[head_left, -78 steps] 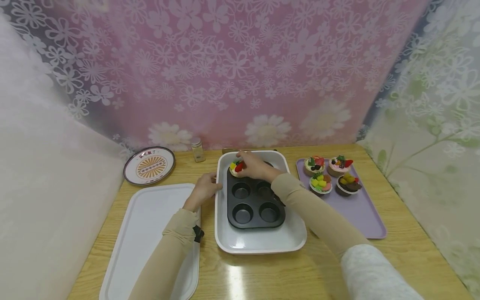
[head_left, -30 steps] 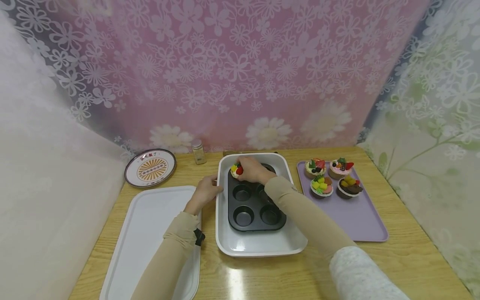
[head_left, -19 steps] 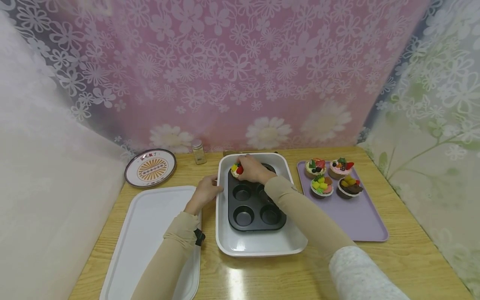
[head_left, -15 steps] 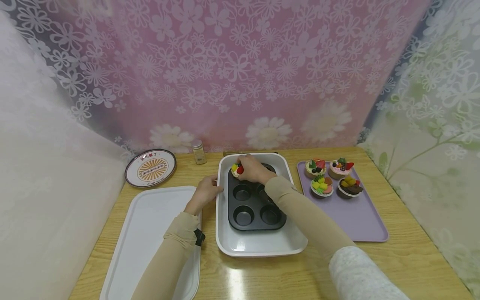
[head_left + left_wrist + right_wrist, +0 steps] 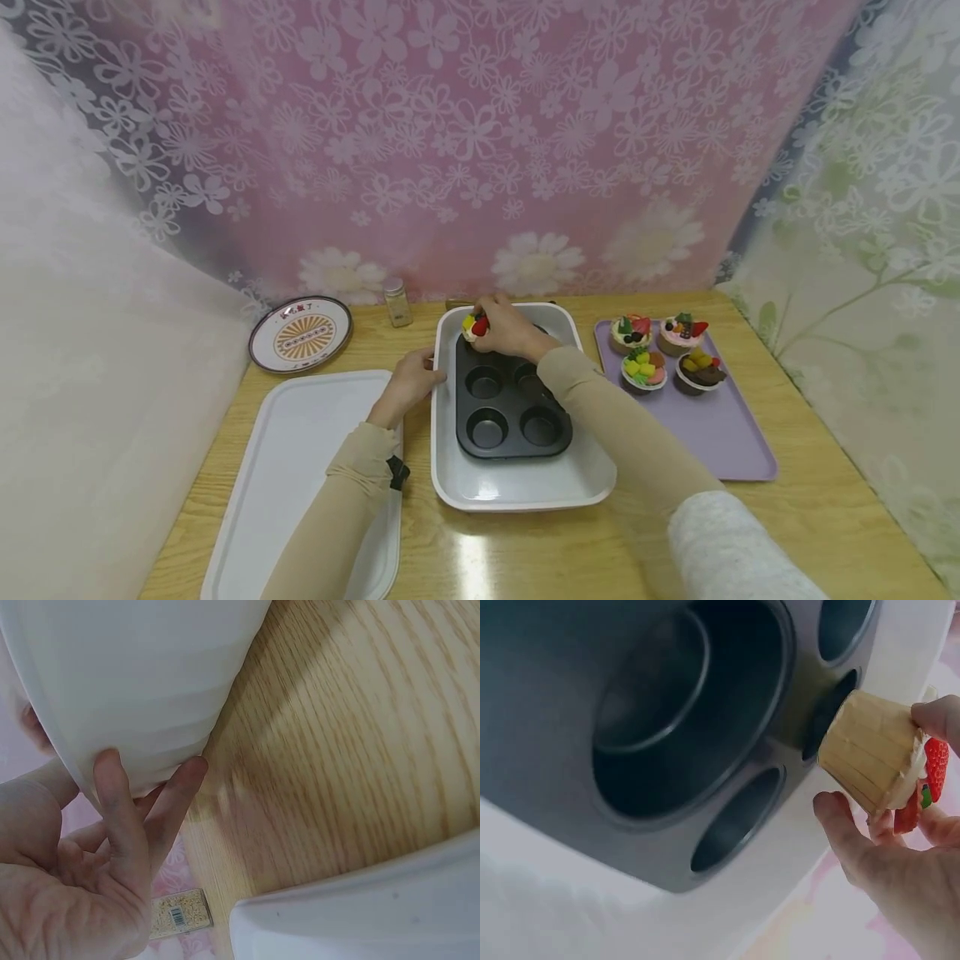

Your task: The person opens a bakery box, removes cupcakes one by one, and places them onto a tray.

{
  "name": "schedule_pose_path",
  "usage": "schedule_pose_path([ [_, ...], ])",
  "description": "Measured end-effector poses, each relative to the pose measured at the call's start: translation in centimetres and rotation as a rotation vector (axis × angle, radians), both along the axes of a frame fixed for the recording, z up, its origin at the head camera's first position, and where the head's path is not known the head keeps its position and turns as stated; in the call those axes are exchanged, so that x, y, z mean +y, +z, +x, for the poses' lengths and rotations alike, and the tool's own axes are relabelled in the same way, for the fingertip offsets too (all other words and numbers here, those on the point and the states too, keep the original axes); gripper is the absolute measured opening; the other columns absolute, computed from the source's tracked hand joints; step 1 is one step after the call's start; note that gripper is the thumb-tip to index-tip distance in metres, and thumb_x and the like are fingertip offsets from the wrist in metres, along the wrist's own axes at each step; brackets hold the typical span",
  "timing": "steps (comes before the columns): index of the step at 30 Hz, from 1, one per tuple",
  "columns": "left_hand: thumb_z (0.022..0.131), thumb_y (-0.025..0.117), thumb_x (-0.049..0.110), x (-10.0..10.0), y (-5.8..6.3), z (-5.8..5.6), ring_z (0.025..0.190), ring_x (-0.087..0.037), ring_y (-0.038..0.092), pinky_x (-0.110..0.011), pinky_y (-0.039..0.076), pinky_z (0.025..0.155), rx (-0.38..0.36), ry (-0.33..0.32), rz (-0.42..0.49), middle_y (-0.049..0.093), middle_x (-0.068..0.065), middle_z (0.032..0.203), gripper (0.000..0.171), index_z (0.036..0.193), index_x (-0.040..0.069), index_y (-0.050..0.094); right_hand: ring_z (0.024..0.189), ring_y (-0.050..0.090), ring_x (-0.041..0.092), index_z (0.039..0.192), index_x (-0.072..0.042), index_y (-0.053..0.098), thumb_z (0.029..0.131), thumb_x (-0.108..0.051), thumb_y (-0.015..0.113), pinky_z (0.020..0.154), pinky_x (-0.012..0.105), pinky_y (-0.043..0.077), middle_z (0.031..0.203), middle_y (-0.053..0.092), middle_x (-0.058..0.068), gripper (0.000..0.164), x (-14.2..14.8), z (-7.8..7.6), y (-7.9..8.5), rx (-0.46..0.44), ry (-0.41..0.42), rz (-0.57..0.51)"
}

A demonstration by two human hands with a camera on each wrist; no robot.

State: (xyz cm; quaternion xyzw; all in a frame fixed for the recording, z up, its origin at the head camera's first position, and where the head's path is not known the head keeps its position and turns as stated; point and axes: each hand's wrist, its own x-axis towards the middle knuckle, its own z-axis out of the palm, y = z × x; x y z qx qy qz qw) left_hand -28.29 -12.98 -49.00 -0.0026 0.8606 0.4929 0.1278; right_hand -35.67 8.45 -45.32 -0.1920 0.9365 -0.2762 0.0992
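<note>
My right hand (image 5: 508, 328) pinches a cupcake (image 5: 874, 750) by its top between thumb and fingers. Strawberry, yellow fruit and cream top it, and its pale pleated paper cup hangs over the far left hollow of the black muffin tin (image 5: 513, 398), raised out of that hollow. The tin lies inside a deep white tray (image 5: 491, 493); its visible hollows hold nothing. My left hand (image 5: 409, 385) is at the tray's left side, its extended fingers (image 5: 180, 784) touching the outer wall in the left wrist view. My right hand covers part of the tin's far end.
A lilac tray (image 5: 716, 429) on the right bears several fruit-topped cupcakes (image 5: 643, 368). On the left lie a flat white tray (image 5: 318, 450) and, behind it, a patterned plate (image 5: 302, 335). A small spice jar (image 5: 397, 303) stands behind my left hand, near the floral curtain.
My right hand, pressed low over the tin's far left hollow half a second ago, has risen slightly and lifted the cupcake out. My left hand stays at the tray's side.
</note>
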Motion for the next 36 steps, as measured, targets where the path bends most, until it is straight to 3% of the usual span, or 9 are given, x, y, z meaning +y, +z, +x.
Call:
schedule_pose_path([
  [7,0.094,0.061,0.008,0.1,0.2,0.1,0.071,-0.015,0.062,-0.030,0.053,0.063,0.008,0.001,-0.009,0.073,-0.020,0.113,0.056,0.150,0.006,0.057,0.122,0.055,0.032,0.150,-0.009,0.046,0.093,-0.024,0.076,0.102,0.044,0.051,0.161,0.034,0.021,0.066,1.0,0.6,1.3,-0.024,-0.009,-0.039],
  [17,0.095,0.061,0.008,0.2,0.3,0.2,0.067,-0.014,0.059,-0.028,0.050,0.060,0.017,0.013,-0.018,0.073,-0.020,0.115,0.058,0.152,0.008,0.056,0.119,0.055,0.032,0.152,-0.009,0.050,0.093,-0.027,0.080,0.101,0.046,0.053,0.147,0.043,0.017,0.069,2.9,1.8,2.4,0.038,0.012,-0.101],
  [22,0.095,0.061,0.008,0.1,0.2,0.3,0.066,-0.013,0.058,-0.027,0.049,0.060,0.019,0.010,-0.006,0.073,-0.019,0.110,0.057,0.152,0.007,0.056,0.117,0.056,0.031,0.154,-0.008,0.048,0.094,-0.027,0.080,0.101,0.046,0.053,0.141,0.044,0.017,0.071,4.0,2.4,3.0,0.017,0.006,-0.106],
  [28,0.095,0.060,0.007,0.0,0.0,0.2,0.074,-0.015,0.062,-0.025,0.049,0.062,0.020,0.012,0.007,0.073,-0.019,0.114,0.057,0.152,0.005,0.056,0.118,0.059,0.031,0.155,-0.007,0.048,0.093,-0.029,0.080,0.102,0.046,0.055,0.139,0.045,0.017,0.073,5.3,3.2,4.0,0.023,0.014,-0.105],
  [36,0.095,0.061,0.008,0.1,0.0,0.2,0.081,-0.016,0.065,-0.026,0.052,0.065,0.022,0.007,-0.003,0.073,-0.020,0.117,0.058,0.152,0.005,0.055,0.113,0.058,0.030,0.156,-0.007,0.047,0.092,-0.024,0.082,0.097,0.044,0.056,0.132,0.045,0.018,0.075,7.3,4.2,3.9,0.027,0.003,-0.165],
])
